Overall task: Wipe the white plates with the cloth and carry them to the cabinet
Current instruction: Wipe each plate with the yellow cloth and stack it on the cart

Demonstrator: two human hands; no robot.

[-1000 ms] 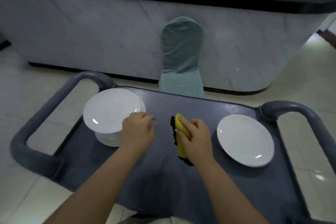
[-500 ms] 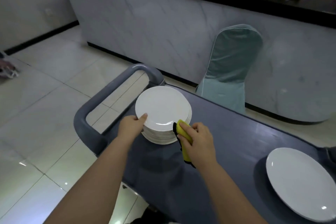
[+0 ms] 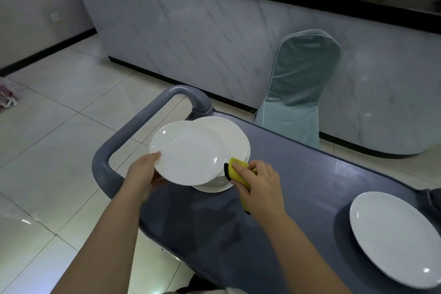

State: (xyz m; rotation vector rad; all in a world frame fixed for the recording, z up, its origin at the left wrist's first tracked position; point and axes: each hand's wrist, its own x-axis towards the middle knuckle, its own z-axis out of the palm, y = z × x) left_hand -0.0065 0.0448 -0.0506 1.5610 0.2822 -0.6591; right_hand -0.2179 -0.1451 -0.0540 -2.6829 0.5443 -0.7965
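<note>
grey cart (image 3: pixel 310 186), left end: left hand (image 3: pixel 143 174) has a rim grip on the top plate (image 3: pixel 188 153), half off the stack (image 3: pixel 235 135); right hand (image 3: pixel 260 186) keeps its grip round the cloth (image 3: pixel 236 168). a one-edge hold may let the plate slip.

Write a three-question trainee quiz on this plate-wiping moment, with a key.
1. True or false: the left hand grips the top plate by its rim, partly off the stack.
2. What does the right hand hold? A) a yellow cloth B) a fork C) nothing
3. Fill in: the lone plate lies at the ___ end of the cart.
Key: 1 true; 2 A; 3 right.
</note>
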